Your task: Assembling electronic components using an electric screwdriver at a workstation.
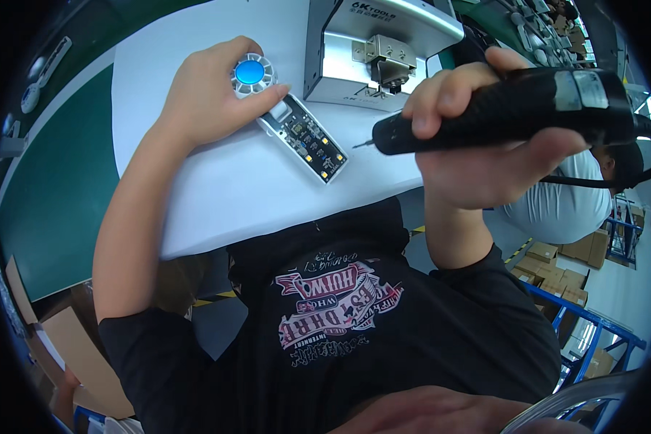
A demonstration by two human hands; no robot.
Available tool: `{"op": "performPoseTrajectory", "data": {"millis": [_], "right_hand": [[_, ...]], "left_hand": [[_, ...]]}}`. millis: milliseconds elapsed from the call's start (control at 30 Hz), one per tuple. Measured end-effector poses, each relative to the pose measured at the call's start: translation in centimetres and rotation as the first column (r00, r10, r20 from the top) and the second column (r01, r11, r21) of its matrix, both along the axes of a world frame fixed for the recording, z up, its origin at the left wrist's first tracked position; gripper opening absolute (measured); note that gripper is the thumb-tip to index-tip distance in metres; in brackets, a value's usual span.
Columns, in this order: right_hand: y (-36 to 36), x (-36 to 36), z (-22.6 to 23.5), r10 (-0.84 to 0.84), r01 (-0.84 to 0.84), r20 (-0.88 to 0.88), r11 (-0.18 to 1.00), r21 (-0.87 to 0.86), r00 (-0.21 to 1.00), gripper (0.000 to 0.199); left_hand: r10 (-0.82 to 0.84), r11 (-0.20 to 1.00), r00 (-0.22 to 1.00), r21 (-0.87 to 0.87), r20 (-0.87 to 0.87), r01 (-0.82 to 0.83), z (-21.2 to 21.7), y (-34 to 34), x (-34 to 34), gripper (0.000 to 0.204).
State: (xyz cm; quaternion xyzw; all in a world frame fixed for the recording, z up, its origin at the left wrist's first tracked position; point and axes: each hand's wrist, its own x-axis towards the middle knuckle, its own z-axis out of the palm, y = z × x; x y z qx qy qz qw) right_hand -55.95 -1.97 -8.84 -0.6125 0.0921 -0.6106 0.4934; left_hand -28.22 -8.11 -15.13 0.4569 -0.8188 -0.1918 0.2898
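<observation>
My left hand [213, 90] grips a small handheld device [304, 137] by its round end, which has a blue disc [249, 72] ringed by white vanes. The device's long body lies over the white worktop, and its exposed circuit board with small yellow parts faces up. In my right hand [477, 145] is a black electric screwdriver [499, 112], fingers wrapped round its barrel. Its thin bit [363, 145] points left, close to the board's lower end but apart from it. A cable runs from the screwdriver's rear end at the right.
A silver screw feeder [387, 50] stands on the white-covered table [195, 210] beyond my hands. Green matting [58, 210] lies to the left. Another person in a light shirt [560, 206] is at the right, near stacked cardboard boxes [553, 267]. An open carton [87, 354] sits at lower left.
</observation>
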Motion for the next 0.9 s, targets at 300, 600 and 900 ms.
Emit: {"op": "performPoseTrajectory", "data": {"millis": [300, 600, 900], "right_hand": [[1.3, 0.3, -1.8, -0.03, 0.026, 0.039, 0.995, 0.093, 0.999, 0.1], [1.4, 0.5, -2.3, 0.069, -0.069, 0.019, 0.997, 0.027, 0.997, 0.099], [-4.9, -2.0, 3.1, -0.048, 0.006, -0.098, 0.919, -0.394, 0.994, 0.1]], "left_hand": [[0.001, 1.0, 1.0, 0.014, -0.013, -0.001, -0.4, -0.1, -0.1, 0.056], [-0.013, 1.0, 0.999, -0.002, -0.049, 0.013, 0.0, -0.1, -0.1, 0.052], [0.018, 0.998, 1.0, 0.061, -0.013, -0.017, 1.2, 0.3, -0.2, 0.052]]}}
